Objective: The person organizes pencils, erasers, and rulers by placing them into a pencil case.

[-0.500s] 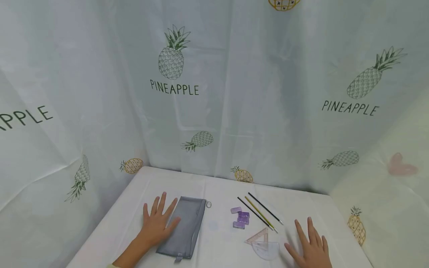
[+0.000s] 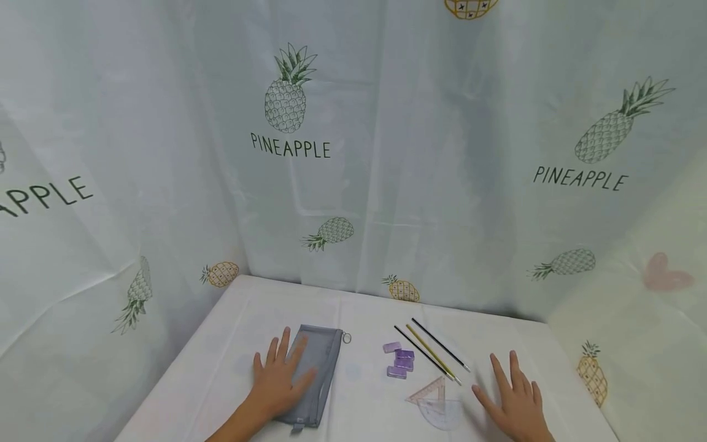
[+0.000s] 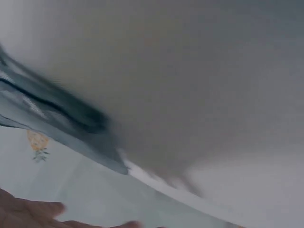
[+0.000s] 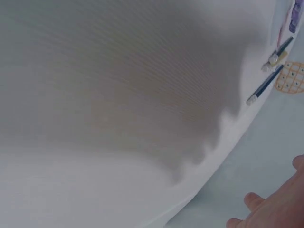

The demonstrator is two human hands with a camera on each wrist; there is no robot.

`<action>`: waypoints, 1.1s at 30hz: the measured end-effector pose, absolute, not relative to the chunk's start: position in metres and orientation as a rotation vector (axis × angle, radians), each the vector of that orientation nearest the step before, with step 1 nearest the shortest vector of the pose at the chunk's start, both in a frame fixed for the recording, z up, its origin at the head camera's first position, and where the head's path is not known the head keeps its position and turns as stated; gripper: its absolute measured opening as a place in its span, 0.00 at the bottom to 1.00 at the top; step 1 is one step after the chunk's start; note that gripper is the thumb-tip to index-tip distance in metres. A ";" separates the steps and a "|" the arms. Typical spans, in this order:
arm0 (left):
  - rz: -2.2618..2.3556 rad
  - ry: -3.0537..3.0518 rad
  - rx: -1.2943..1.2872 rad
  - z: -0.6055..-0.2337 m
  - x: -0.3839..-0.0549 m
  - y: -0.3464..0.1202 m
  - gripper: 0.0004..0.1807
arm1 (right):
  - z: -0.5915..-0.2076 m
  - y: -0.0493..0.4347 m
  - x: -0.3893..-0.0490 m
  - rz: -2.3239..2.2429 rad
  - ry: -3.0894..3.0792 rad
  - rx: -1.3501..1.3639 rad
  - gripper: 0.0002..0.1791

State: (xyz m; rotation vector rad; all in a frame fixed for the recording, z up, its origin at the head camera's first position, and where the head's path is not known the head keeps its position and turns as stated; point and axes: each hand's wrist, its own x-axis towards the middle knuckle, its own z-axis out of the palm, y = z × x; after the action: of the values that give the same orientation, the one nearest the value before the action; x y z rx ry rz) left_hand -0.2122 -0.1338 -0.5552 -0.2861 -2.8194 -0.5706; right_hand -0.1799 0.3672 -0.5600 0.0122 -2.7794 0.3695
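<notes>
The grey pouch (image 2: pixel 323 355), laid lengthwise near to far, was overlapped from its left by the nearer left hand (image 2: pixel 276 385), spread and grasping nothing, like the right hand (image 2: pixel 518 406).

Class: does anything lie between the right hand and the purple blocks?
Yes, in the head view: the near ends of three pencils lie across the direct line from the right hand to the purple blocks. The set square and protractor sit mostly on the near side. The hand looks raised and might pass over.
</notes>
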 end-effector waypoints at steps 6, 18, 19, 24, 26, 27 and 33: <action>-0.543 -2.993 -0.114 -0.550 -0.201 -0.106 0.48 | -0.548 0.367 -0.194 0.451 -2.814 0.006 0.49; -0.535 -3.062 -0.221 -0.564 -0.204 -0.093 0.35 | -0.543 0.359 -0.224 0.484 -2.786 0.059 0.47; -0.529 -3.053 -0.219 -0.565 -0.206 -0.093 0.33 | -0.544 0.359 -0.226 0.491 -2.780 0.059 0.47; -0.562 -3.015 -0.153 -0.568 -0.218 -0.089 0.25 | -0.545 0.358 -0.235 0.536 -2.778 0.041 0.48; -0.610 -3.014 -0.123 -0.566 -0.222 -0.087 0.25 | -0.544 0.356 -0.238 0.578 -2.793 0.027 0.48; -0.632 -3.017 -0.114 -0.565 -0.223 -0.086 0.25 | -0.544 0.355 -0.239 0.603 -2.803 0.020 0.49; -0.778 -3.069 -0.076 -0.553 -0.228 -0.082 0.26 | -0.546 0.355 -0.246 0.734 -2.831 0.013 0.45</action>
State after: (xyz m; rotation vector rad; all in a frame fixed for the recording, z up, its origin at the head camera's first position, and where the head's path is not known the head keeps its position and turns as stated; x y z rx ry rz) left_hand -0.2278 -0.0818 -0.5528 -0.0758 -3.0691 -0.7776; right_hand -0.2457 0.3548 -0.5457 0.0129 -2.8309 0.7337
